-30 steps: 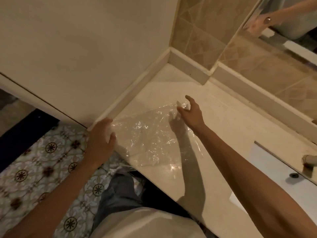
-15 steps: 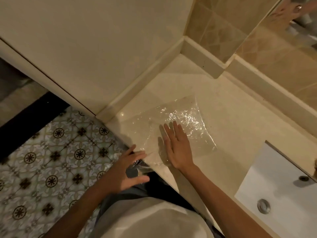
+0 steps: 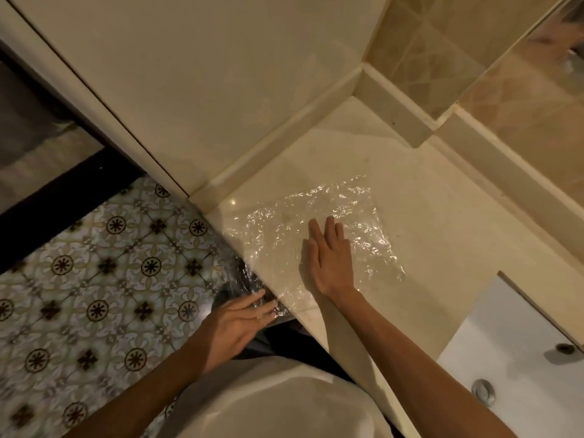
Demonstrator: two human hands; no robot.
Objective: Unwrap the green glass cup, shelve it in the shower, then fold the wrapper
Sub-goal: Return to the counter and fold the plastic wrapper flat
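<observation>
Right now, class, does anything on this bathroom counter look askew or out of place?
Yes: the clear wrapper lies crumpled and skewed on the counter, one corner hanging past the front edge. The right hand presses it flat; the left hand touches the overhanging corner.

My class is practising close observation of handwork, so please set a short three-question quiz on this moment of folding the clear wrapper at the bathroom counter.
1. True or false: the right hand lies flat, fingers straight, on the clear wrapper.
2. Multiple choice: where is the left hand? A) inside the sink B) at the counter's front edge, at the overhanging wrapper C) on the wall
3. Fill in: the wrapper lies spread on the ___, left of the white sink.

Key
1. True.
2. B. Whether its fingers pinch the film is unclear.
3. Counter.
</observation>
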